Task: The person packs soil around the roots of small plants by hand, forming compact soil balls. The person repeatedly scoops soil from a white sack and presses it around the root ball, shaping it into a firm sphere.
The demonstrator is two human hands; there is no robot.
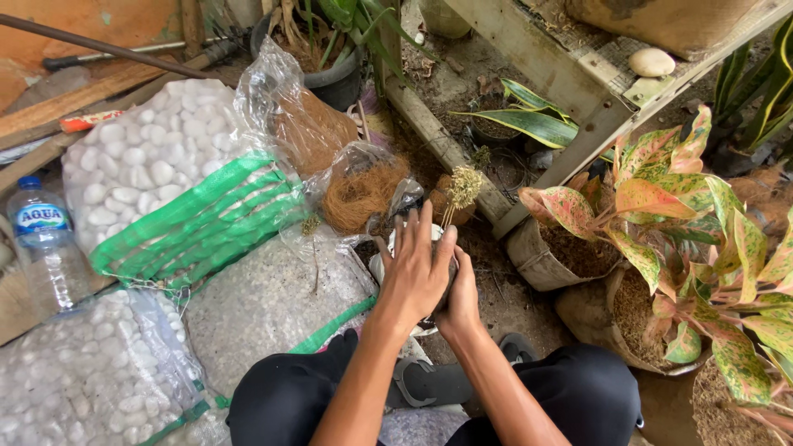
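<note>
Your left hand [417,277] lies fingers-flat over the small white round pot [382,266] above your sandals, right hand [461,296] cupped closed against its far side, steadying it upright beside the clear bag of brown coconut fibre [363,192].

Person, head-cam view. Both forearms bare, no sleeves visible to approx. the elbow. Left hand [413,277] and right hand [462,301]: no gloves, rings or watch seen. Legs covered in black fabric, plain, no markings; trousers or shorts, length can't be told. Footwear: dark grey sandals [429,381] w/ wide straps, one either side of the arms.
</note>
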